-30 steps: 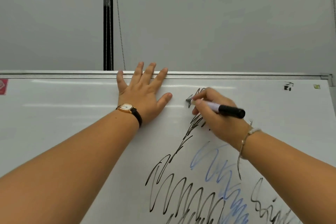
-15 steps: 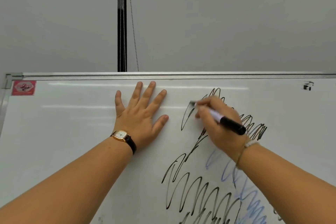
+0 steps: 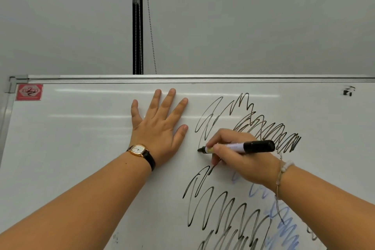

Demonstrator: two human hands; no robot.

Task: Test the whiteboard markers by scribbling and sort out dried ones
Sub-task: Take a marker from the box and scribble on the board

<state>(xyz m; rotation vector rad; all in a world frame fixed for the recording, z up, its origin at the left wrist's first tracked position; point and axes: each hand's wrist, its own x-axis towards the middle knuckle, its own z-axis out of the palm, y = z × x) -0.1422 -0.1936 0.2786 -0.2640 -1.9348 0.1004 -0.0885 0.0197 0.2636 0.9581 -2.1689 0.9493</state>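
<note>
Bright, even indoor light with no harsh contrast. The whiteboard [image 3: 81, 148] carries two long pale glare streaks [image 3: 97, 116] across its upper part, which look like reflections of lamps overhead. Shadows are faint: only a thin, soft grey edge beside the left hand [image 3: 158, 128] and along the left arm [image 3: 85, 205]. The grey wall [image 3: 253, 16] looks flat and slightly blotchy. Focus is fair at the centre, but the print on the marker [image 3: 239, 146] and the red sticker [image 3: 29, 92] is too soft to read. Wide-angle stretch swells both arms toward the lower corners and tilts the board's left edge.
</note>
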